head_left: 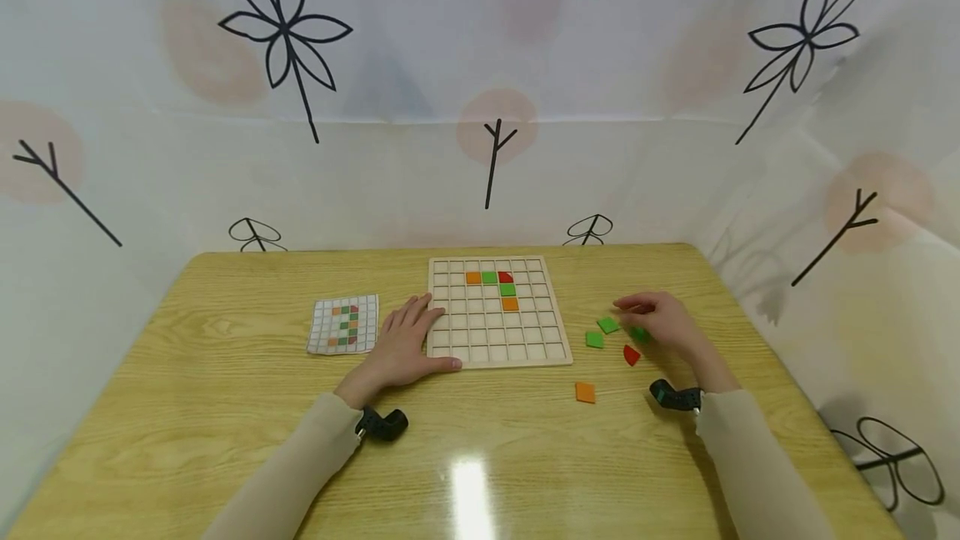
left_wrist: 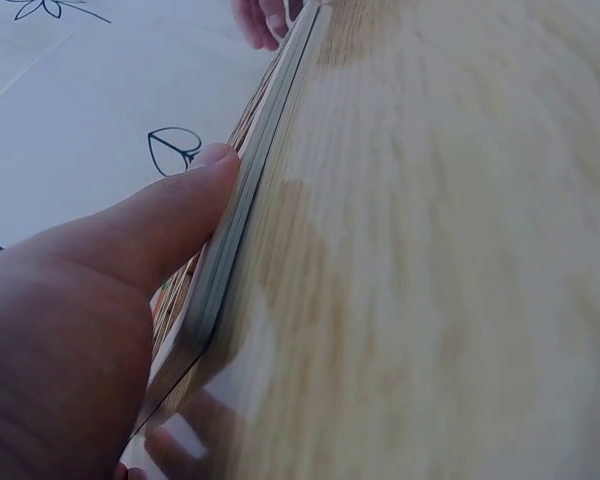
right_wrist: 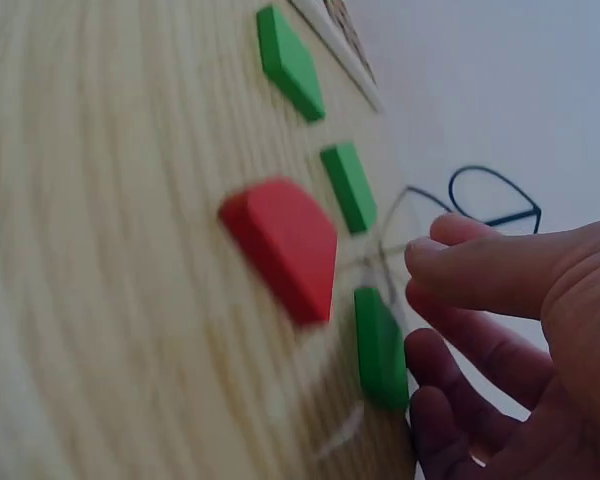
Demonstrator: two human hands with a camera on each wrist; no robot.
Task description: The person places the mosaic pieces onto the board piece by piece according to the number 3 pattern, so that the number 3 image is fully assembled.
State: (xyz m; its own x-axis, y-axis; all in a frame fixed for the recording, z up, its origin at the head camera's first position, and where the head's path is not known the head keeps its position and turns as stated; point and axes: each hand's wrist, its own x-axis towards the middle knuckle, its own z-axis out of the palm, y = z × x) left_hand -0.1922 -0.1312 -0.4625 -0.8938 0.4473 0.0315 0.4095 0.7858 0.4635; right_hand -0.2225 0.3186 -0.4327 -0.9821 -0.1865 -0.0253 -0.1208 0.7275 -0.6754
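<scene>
My left hand (head_left: 405, 346) lies spread at the near left corner of a wooden grid board (head_left: 468, 332). Its thumb (left_wrist: 195, 205) rests along the board's front edge in the left wrist view, the fingers at the left side. Orange, green and red tiles sit in several of the board's far cells. To the right, my right hand (head_left: 663, 322) hovers over a green tile (right_wrist: 378, 350), fingers loosely bent, nothing visible between them. Close by lie a red rounded tile (right_wrist: 285, 250) and two green square tiles, one nearer the board (head_left: 595, 340), the other beside the fingers (head_left: 607, 324).
A paper card (head_left: 321, 327) printed with a coloured grid pattern lies left of the board. An orange tile (head_left: 585, 392) lies on the wooden table (head_left: 225, 407) in front of the board's right corner. Patterned white cloth (head_left: 420, 173) hangs behind and beside the table.
</scene>
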